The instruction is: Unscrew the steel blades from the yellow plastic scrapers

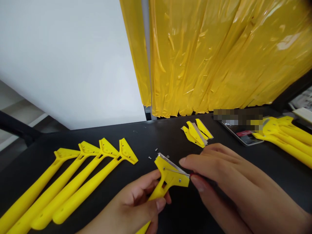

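Observation:
My left hand is closed around the yellow handle of a scraper. A metal blade edge runs along the top of its wide head, and two screws show in its face. My right hand pinches a screwdriver whose dark red handle is mostly hidden by the fingers. Its thin shaft crosses the scraper head, with the tip at the left screw. Just beyond the head lie a few small loose screws and a small nut on the black table.
Several yellow scraper handles lie side by side at the left. Yellow clamp plates with metal blades rest behind my right hand. At the right, finished-looking yellow scrapers lie beside a phone-like device. Yellow plastic sheeting hangs behind the table.

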Available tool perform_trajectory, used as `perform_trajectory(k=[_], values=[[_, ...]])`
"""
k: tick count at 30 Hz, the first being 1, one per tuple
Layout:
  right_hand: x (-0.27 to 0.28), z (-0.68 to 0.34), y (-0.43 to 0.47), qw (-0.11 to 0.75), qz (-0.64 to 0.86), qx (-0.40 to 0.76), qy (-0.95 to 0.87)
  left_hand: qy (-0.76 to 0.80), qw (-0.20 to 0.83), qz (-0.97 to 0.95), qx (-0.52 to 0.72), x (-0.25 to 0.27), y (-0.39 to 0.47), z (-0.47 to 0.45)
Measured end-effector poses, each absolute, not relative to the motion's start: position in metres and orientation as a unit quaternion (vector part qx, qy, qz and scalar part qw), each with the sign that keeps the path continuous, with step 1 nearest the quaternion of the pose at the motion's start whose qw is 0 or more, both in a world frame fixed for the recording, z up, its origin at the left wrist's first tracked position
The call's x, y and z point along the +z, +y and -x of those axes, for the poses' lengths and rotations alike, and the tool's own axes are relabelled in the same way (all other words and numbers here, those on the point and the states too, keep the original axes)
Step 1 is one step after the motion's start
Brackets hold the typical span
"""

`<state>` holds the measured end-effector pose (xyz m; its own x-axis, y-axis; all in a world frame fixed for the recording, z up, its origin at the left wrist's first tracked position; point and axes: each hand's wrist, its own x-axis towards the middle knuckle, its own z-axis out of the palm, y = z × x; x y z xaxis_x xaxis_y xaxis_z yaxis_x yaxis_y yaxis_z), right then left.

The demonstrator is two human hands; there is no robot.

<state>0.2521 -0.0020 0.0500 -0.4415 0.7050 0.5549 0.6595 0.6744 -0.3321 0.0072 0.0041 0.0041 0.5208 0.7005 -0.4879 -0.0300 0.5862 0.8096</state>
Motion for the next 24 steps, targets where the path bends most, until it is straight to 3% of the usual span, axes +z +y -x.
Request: perform_trajectory(k=[18, 24], values=[[0.0539, -0.2491, -0.0028, 0.364, 0.429, 0.05, -0.825, 0.456, 0.779, -0.364, 0.23, 0.0066, 0.0032, -0.0068], [0.0569, -0.2456, -0.0031, 0.347, 0.433, 0.122, -0.823, 0.47, 0.775, -0.367, 0.21, 0.0121, 0.0038, -0.0059]])
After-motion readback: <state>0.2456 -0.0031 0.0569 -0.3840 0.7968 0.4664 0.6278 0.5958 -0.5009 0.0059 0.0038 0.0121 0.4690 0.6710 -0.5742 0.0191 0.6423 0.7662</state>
